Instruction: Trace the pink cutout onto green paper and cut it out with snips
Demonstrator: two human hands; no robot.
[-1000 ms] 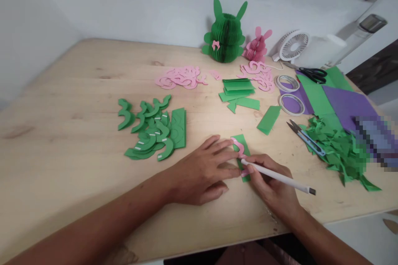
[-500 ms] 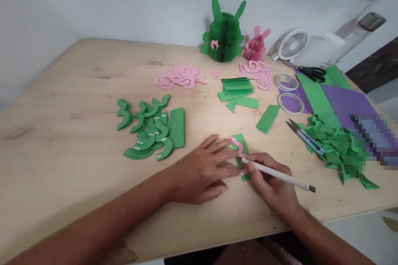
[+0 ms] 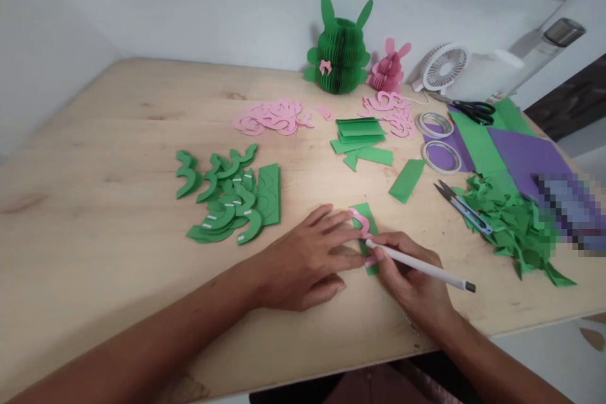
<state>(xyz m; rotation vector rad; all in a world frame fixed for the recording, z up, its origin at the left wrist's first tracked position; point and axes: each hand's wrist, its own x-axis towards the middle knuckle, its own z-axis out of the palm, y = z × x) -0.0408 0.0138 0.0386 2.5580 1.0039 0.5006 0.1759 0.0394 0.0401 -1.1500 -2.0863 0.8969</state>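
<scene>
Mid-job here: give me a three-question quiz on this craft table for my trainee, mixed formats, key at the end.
1. True or false: the right hand grips a white pen whose tip meets a pink template.
2. Multiple choice: the left hand lies A) on the black scissors, B) flat, fingers pressing the pink template onto a green paper strip, C) on the small fan.
3. Fill in: the snips lie just left of a pile of green ____.

Key: 1 true; 2 B; 3 scraps.
</scene>
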